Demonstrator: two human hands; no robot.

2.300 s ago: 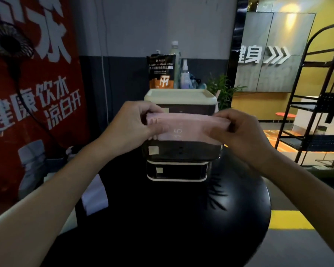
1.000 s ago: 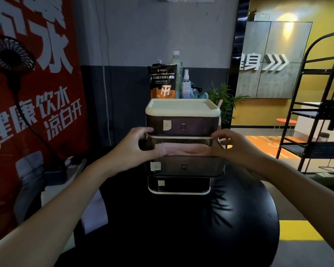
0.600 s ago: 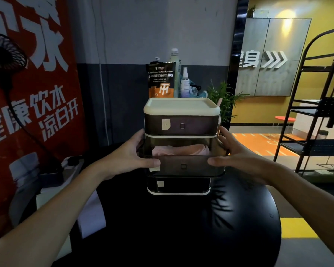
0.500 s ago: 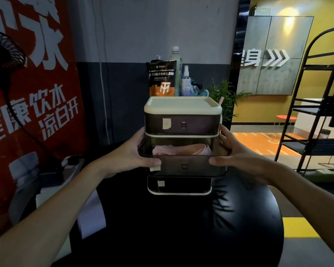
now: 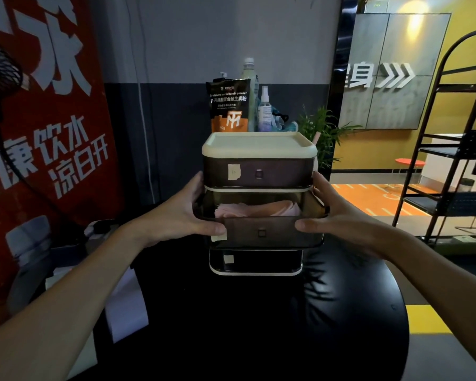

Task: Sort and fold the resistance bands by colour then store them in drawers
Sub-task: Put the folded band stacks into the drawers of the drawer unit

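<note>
A small three-drawer unit [image 5: 259, 145] with a cream top stands on a round black table [image 5: 259, 325]. Its middle drawer [image 5: 261, 233] is pulled out toward me, and a folded pink resistance band [image 5: 254, 209] lies inside it. My left hand [image 5: 184, 215] grips the drawer's left corner, thumb on the front face. My right hand [image 5: 338, 218] grips the right corner the same way. The top and bottom drawers are pushed in.
Behind the unit stand a black and orange powder pouch [image 5: 229, 108], a tall bottle [image 5: 249, 70] and a spray bottle [image 5: 264, 111]. A red banner [image 5: 39, 133] is at the left, a black metal rack [image 5: 451, 160] at the right. White paper [image 5: 124, 303] lies at the table's left.
The pink band went from between my hands down into the middle drawer. Both hands let go of it and took hold of the drawer's front corners.
</note>
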